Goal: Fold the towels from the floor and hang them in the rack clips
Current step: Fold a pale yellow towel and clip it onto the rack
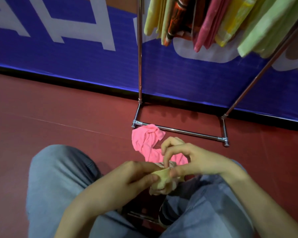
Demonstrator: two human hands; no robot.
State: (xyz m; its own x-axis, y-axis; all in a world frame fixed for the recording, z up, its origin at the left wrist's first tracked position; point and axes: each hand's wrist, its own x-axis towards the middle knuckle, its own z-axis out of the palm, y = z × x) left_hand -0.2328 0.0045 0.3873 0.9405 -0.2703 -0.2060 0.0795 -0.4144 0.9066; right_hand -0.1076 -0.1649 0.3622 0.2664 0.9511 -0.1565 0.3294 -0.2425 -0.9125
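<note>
Pale-yellow towel [161,183]: bunched, not yet folded, pinched by left hand [136,176] and right hand [196,160] above the knees. Pink towel [146,140]: crumpled on floor [58,109], touching rack base [187,132]. Hung towels [265,28]: several done. Apparently two remain.

pale yellow towel [162,179]: bunched up, off the floor [58,121], pinched between left hand [136,177] and right hand [193,160]. pink towel [148,141]: crumpled on the floor, top edge against the base bar [187,132] of the chrome rack [140,66]. hanging towels [205,23] up top: yellow, orange, pink, green.
</note>
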